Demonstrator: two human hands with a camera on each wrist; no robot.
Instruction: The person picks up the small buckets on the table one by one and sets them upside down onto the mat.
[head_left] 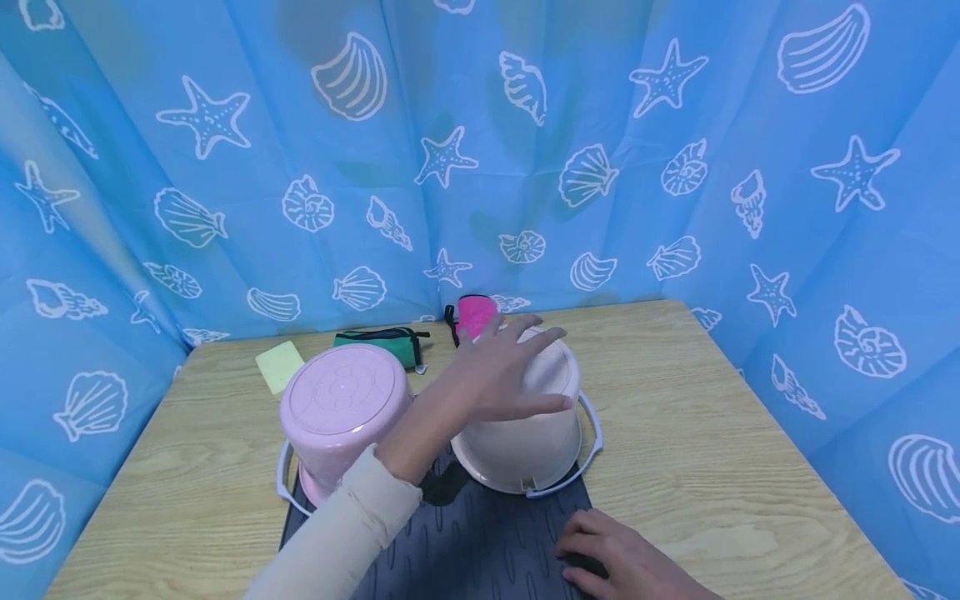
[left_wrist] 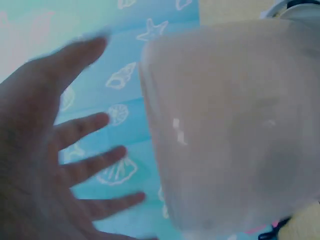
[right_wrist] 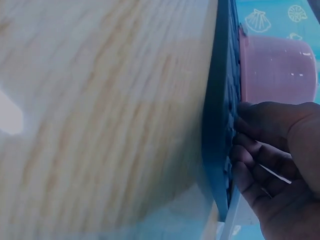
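Note:
An off-white bucket (head_left: 517, 454) stands upside down on a dark ribbed mat (head_left: 480, 542), its handle hanging at the right. Over its base my left hand (head_left: 495, 375) reaches with fingers spread; in the left wrist view a gap shows between those fingers and the bucket. To the left, a pink bucket (head_left: 345, 392) is also upside down on the mat, partly behind my left forearm. My right hand (head_left: 622, 558) is at the mat's right edge, its bent fingertips resting on the mat's surface in the right wrist view. Whatever the buckets cover is hidden.
Behind the buckets lie a green zippered pouch (head_left: 390, 342) and a bright pink pouch (head_left: 475, 312). A pale yellow card (head_left: 279, 365) lies at the back left of the wooden table (head_left: 712, 467). A blue curtain (head_left: 480, 208) with shells and starfish hangs around the table.

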